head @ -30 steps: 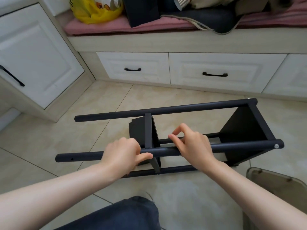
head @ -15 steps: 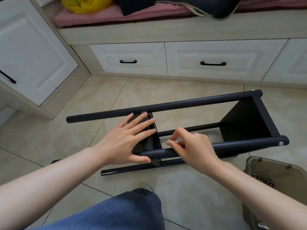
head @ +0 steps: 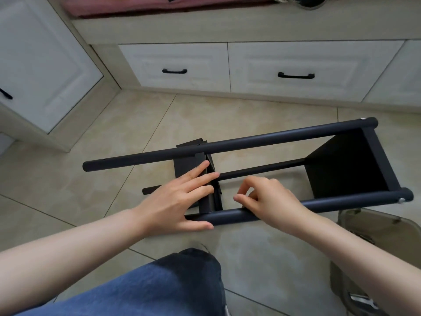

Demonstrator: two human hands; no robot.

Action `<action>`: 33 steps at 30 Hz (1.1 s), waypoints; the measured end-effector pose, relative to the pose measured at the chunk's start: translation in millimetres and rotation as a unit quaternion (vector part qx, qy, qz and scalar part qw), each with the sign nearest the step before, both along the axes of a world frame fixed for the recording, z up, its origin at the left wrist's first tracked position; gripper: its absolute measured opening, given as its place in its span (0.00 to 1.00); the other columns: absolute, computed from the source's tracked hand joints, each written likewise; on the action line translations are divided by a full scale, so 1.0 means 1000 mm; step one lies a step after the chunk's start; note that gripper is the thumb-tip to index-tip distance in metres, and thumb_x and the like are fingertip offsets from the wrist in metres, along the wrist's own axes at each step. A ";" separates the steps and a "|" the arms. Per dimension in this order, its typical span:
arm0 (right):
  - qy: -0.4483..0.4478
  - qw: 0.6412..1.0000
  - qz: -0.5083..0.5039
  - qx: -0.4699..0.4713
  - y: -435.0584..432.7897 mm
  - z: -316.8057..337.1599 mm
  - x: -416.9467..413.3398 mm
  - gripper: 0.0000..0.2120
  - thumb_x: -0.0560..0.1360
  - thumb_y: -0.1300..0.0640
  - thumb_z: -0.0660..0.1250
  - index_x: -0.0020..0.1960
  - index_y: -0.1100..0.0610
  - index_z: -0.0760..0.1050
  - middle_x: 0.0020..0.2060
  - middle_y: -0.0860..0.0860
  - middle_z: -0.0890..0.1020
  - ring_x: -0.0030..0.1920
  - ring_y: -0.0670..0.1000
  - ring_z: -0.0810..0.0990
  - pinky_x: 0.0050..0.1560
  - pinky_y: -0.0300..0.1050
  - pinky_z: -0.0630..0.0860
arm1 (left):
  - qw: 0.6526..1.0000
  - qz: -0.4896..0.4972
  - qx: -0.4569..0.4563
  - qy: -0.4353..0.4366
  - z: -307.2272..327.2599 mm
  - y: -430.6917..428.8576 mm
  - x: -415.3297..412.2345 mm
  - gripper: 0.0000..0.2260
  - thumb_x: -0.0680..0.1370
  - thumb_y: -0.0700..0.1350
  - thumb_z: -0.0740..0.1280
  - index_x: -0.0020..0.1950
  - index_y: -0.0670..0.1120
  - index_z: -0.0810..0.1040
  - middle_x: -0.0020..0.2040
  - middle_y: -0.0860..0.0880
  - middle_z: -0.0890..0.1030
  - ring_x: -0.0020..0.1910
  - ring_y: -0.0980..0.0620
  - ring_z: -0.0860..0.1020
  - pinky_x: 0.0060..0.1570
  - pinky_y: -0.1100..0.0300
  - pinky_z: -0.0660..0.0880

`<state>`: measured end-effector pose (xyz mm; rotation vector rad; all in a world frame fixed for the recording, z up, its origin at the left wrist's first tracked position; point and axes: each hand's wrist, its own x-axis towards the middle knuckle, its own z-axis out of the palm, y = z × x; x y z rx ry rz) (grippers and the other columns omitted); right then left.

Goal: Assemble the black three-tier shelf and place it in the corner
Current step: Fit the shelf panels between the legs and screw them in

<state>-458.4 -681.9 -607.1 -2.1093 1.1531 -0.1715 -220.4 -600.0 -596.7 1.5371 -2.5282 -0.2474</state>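
The black shelf frame (head: 230, 143) lies on its side on the tiled floor, poles running left to right. One black panel (head: 341, 169) is fixed at its right end. A second panel (head: 189, 166) sits crooked between the poles near the middle. My left hand (head: 173, 201) presses this middle panel with straight fingers, its thumb lying along the near pole (head: 341, 201). My right hand (head: 268, 201) rests on that pole just right of the panel, fingers curled, thumb and forefinger close together. I see nothing between them.
White drawers with black handles (head: 295, 75) run along the back under a pink-cushioned bench. A white cabinet (head: 45, 71) stands at left. A translucent brown plastic bin (head: 376, 226) sits on the floor at lower right. My knee in blue jeans (head: 182, 281) is below the frame.
My left hand let go of the near pole and spread flat on the middle panel. My right hand stayed on the near pole, fingers curling tighter. The view tipped downward.
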 end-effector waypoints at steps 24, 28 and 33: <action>-0.028 0.927 0.094 0.362 -0.033 -0.020 0.059 0.07 0.75 0.54 0.71 0.39 0.52 0.85 0.39 0.48 0.87 0.41 0.43 0.84 0.45 0.36 0.80 | 0.999 0.002 -0.042 -0.002 -0.009 0.007 -0.001 0.38 0.78 0.64 0.67 0.77 0.38 0.66 0.79 0.44 0.65 0.81 0.45 0.57 0.78 0.46 0.59; -0.034 0.921 0.119 0.368 -0.036 -0.018 0.058 0.09 0.76 0.55 0.71 0.38 0.50 0.85 0.39 0.48 0.86 0.43 0.44 0.84 0.52 0.41 0.81 | 0.999 0.003 -0.041 0.000 -0.009 0.007 -0.001 0.38 0.78 0.64 0.67 0.77 0.38 0.67 0.79 0.44 0.65 0.81 0.45 0.57 0.78 0.48 0.59; -0.030 0.922 0.134 0.362 -0.034 -0.022 0.062 0.09 0.76 0.57 0.71 0.37 0.50 0.84 0.40 0.51 0.86 0.45 0.48 0.85 0.48 0.38 0.81 | 0.999 0.003 -0.048 -0.005 -0.007 0.007 -0.002 0.38 0.77 0.64 0.68 0.76 0.38 0.68 0.78 0.44 0.67 0.81 0.45 0.59 0.77 0.47 0.61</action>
